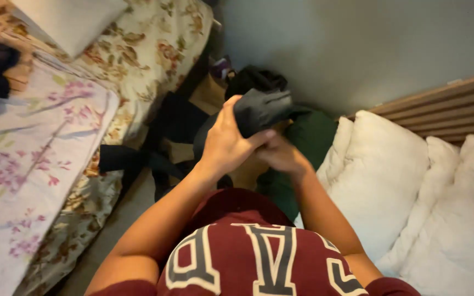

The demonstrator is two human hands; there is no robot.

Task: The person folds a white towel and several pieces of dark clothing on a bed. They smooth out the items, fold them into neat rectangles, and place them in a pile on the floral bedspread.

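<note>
A folded dark grey garment (261, 109) is held up in front of my chest. My left hand (227, 140) wraps over its left side with the fingers curled on the cloth. My right hand (281, 155) grips it from below, close against the left hand. Under my arms is my maroon top with large pale letters (253, 252). Behind the garment lies more dark clothing (256, 79), partly hidden.
A bed with floral sheets (39, 142) and a white pillow (67, 19) fills the left. White pillows (390, 181) and a green cushion (311, 137) lie on the right by a slatted wooden headboard (445, 107). Dark bags and straps (154, 151) sit on the floor between.
</note>
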